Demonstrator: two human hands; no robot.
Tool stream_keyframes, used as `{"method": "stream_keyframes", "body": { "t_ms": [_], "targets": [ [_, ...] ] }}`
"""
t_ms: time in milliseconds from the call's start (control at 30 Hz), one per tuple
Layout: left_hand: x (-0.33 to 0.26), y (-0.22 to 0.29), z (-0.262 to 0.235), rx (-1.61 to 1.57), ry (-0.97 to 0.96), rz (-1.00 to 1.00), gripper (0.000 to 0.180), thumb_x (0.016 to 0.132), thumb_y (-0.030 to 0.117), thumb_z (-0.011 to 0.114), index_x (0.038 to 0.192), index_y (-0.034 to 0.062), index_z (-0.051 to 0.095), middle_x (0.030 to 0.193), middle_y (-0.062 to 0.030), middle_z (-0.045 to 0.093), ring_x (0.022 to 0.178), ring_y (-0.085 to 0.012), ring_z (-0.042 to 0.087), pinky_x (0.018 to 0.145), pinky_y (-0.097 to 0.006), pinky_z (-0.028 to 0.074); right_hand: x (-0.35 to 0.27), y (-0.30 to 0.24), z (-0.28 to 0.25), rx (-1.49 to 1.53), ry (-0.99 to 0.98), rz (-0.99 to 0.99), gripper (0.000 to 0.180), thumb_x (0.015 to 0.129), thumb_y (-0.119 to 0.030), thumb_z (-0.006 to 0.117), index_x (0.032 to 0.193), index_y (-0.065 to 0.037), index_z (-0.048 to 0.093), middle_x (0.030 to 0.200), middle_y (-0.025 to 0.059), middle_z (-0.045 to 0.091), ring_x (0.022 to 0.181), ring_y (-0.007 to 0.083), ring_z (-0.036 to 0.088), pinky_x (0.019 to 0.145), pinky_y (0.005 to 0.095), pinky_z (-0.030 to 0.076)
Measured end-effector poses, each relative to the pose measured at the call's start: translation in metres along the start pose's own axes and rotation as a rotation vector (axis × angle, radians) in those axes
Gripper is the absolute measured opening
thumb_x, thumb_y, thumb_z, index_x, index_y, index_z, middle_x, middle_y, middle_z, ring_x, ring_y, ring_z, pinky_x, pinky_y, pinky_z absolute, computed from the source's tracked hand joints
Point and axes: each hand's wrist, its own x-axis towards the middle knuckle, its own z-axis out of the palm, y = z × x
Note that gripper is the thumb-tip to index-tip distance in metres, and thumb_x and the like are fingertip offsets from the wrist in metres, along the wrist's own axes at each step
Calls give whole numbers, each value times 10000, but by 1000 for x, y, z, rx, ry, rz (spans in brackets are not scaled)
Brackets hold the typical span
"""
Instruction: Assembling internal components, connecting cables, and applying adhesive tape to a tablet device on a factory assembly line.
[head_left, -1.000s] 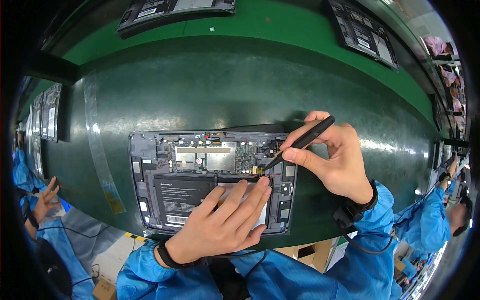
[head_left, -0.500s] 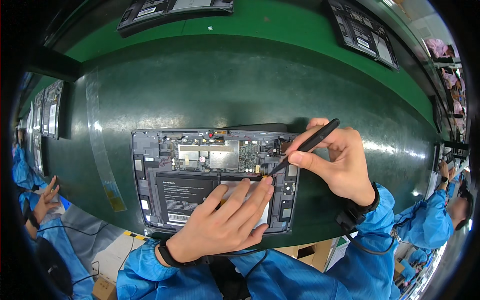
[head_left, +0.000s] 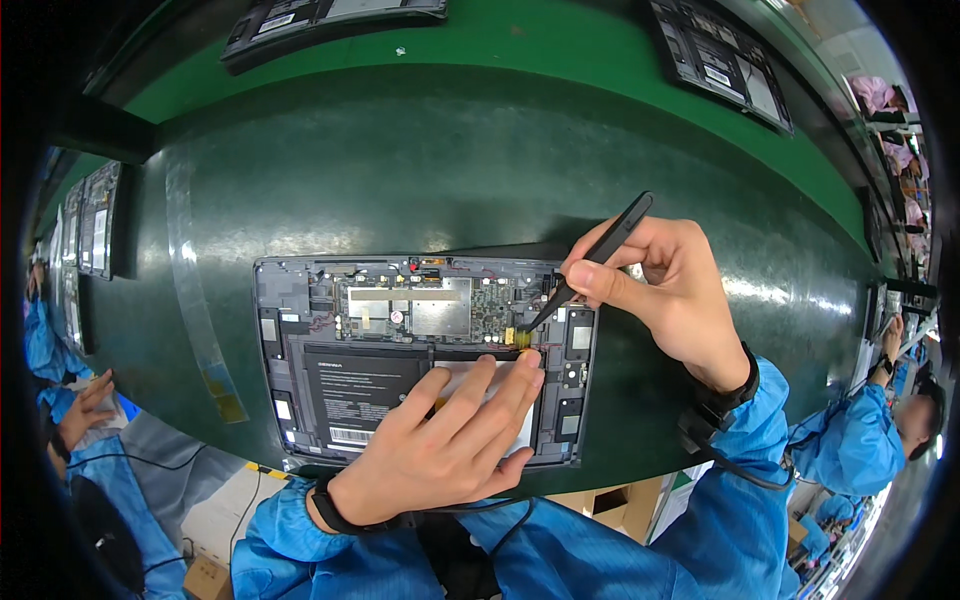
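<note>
Head view: our right grip (head_left: pixel 660 295) is pinching a slim black pointed tool (head_left: pixel 614 235) over an opened flat device (head_left: pixel 287 360).
The device is lying on the bench (head_left: pixel 330 170), below and to the left of that grip, and the tool's tip is reaching down-left to a small yellow patch (head_left: pixel 523 339) at the circuit board (head_left: pixel 490 310)'s edge. Our left grip (head_left: pixel 450 440) is spreading its fingers over the device's lower part, beside the black battery (head_left: pixel 350 385), resting without clasping anything. We are judging the device to be stiff and fairly flat-sitting, its board and thin wires fragile, so we are favouring its outer frame for holding; the tool is looking light and stiff, best pinched at mid-shaft.
</note>
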Motion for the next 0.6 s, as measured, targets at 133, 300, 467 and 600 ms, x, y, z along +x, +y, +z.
{"method": "stream_keyframes", "body": {
  "t_ms": [133,300,467,600],
  "targets": [
    [0,-1,0,4,-4,0,526,864,412,610,1253,72,708,1390,-50,622,1133,-226,597,904,-381,464,2,-1,2,-67,-8,-28,172,904,-130,762,982,21,738,765,70,746,717,73,634,663,260,482],
    [0,-1,0,2,-10,-1,527,863,418,609,1250,75,710,1387,-45,623,1135,-229,595,906,-382,466,4,-4,3,-104,-18,-22,163,900,-125,761,982,14,741,746,71,740,703,74,633,662,260,479],
    [1,-1,-2,6,-12,0,535,860,420,611,1259,77,706,1396,-47,618,1147,-231,590,907,-387,468,4,-5,3,-143,-3,-52,157,893,-121,764,978,10,745,733,71,735,696,76,631,661,267,476],
    [1,-1,-1,6,-16,-1,538,857,419,612,1263,79,704,1401,-47,616,1152,-232,588,911,-389,469,4,-6,4,-158,9,-55,153,892,-121,764,975,6,746,732,72,734,695,78,630,662,271,474]
  ]
}}
